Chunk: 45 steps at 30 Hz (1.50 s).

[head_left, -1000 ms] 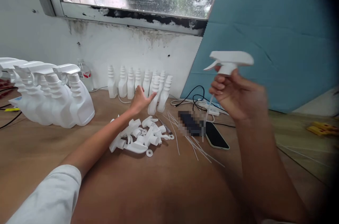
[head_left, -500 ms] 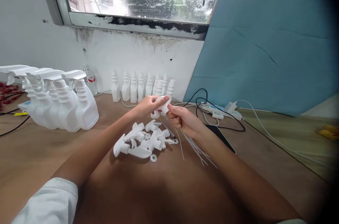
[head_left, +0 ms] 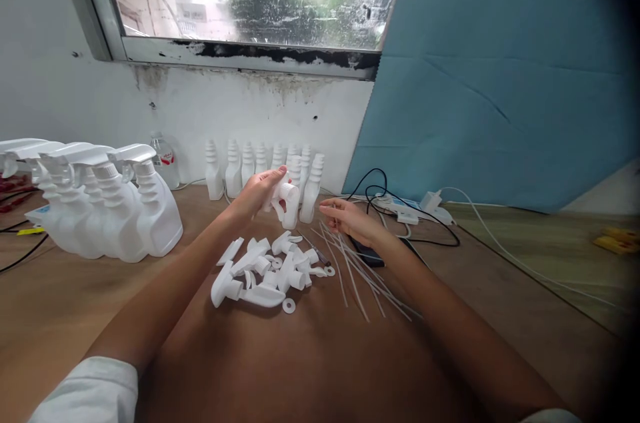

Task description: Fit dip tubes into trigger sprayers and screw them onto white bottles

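My left hand is closed around a white trigger spray head, raised above the table with its round collar facing right. To its right, my right hand has its fingers loosely stretched, and I see nothing held in them. Just beneath that hand lie several thin white dip tubes, fanned out on the table. In front of my left hand is a heap of white spray-head parts, with a few flat white washers around it. A dark pen lies partly behind the heap.
Finished white spray bottles stand at the left, a clear bottle behind them. White bottles without heads line the wall. A dark flat device lies under my right wrist. A power strip with cables sits back right.
My hands have come apart: the right has let go of the spray head and moved slightly right, over the dip tubes. My left hand keeps the head, now turned. The camera view has shifted.
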Each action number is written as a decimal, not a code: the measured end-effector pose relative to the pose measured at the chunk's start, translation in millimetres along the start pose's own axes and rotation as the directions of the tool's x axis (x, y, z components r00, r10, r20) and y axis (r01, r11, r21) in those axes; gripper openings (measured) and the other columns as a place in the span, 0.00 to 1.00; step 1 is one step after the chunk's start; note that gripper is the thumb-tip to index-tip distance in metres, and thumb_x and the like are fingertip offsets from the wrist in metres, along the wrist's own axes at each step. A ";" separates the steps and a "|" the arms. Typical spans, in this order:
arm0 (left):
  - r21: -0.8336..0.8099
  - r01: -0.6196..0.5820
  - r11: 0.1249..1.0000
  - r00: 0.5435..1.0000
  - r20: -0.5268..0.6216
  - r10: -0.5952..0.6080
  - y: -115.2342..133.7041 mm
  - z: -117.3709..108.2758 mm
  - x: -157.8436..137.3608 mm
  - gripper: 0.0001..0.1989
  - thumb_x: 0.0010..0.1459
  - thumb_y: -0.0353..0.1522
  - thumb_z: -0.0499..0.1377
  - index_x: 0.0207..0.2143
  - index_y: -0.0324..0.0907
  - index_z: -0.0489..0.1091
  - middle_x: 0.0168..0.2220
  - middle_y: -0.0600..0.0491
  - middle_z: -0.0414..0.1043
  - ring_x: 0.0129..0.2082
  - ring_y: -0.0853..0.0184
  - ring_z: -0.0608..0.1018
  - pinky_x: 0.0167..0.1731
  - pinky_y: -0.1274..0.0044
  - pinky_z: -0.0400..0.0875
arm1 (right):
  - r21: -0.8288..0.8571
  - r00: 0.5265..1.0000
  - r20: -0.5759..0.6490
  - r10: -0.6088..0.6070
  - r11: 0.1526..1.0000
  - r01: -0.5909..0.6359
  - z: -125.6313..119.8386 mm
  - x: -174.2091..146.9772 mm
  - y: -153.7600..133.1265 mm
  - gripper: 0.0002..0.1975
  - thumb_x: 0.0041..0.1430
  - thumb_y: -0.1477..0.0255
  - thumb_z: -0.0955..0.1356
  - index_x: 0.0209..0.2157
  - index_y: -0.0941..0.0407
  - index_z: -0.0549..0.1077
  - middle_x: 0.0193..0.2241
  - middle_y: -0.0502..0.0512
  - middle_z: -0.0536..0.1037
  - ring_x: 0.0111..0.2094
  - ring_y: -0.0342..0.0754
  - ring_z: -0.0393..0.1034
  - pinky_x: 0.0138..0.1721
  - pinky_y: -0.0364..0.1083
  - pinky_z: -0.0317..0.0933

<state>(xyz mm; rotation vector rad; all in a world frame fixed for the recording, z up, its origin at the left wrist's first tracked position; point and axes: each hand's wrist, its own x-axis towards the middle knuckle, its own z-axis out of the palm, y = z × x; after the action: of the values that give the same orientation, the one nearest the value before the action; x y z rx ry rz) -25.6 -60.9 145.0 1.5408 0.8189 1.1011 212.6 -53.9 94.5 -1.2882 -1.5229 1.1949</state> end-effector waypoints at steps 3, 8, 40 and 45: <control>-0.084 0.040 0.996 0.999 -0.015 -0.041 -0.6 -3.3 1.6 0.21 0.58 0.49 0.54 0.30 0.39 0.68 0.23 0.53 0.69 0.21 0.68 0.71 0.24 0.76 0.64 | -0.157 0.998 -0.070 -0.008 0.988 -0.003 -5.7 16.8 24.1 0.15 0.50 0.66 0.72 0.38 0.58 0.70 0.28 0.53 0.72 0.29 0.45 0.68 0.31 0.44 0.64; -0.306 0.095 0.947 0.995 0.000 -0.099 -2.7 -2.4 5.5 0.19 0.55 0.47 0.57 0.29 0.39 0.67 0.21 0.55 0.65 0.17 0.71 0.68 0.19 0.78 0.62 | -0.443 0.988 -0.081 -0.134 0.892 0.085 -3.1 25.4 36.7 0.07 0.50 0.72 0.69 0.33 0.59 0.75 0.33 0.58 0.78 0.38 0.51 0.71 0.39 0.46 0.63; -0.468 0.372 0.802 0.918 0.059 -0.391 -20.8 26.7 7.4 0.28 0.60 0.52 0.51 0.21 0.39 0.61 0.14 0.56 0.61 0.10 0.77 0.60 0.12 0.83 0.52 | 0.229 0.831 0.052 -0.554 0.816 0.530 -0.9 -55.0 -65.2 0.10 0.62 0.61 0.66 0.35 0.53 0.70 0.35 0.54 0.75 0.39 0.49 0.71 0.39 0.48 0.66; -0.480 0.314 0.819 0.933 -0.003 -0.359 -18.8 31.3 5.1 0.27 0.58 0.53 0.54 0.21 0.39 0.62 0.14 0.57 0.61 0.11 0.75 0.62 0.13 0.83 0.55 | -0.076 0.762 0.104 -0.639 0.759 0.647 10.4 -73.8 -72.7 0.24 0.68 0.55 0.57 0.38 0.54 0.78 0.30 0.55 0.73 0.31 0.45 0.68 0.34 0.45 0.63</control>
<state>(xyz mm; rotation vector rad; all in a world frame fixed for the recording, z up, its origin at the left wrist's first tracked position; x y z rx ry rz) 6.1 -62.5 126.2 0.8966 0.7766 1.0170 197.8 -131.2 162.7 -0.6685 -1.8925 0.7098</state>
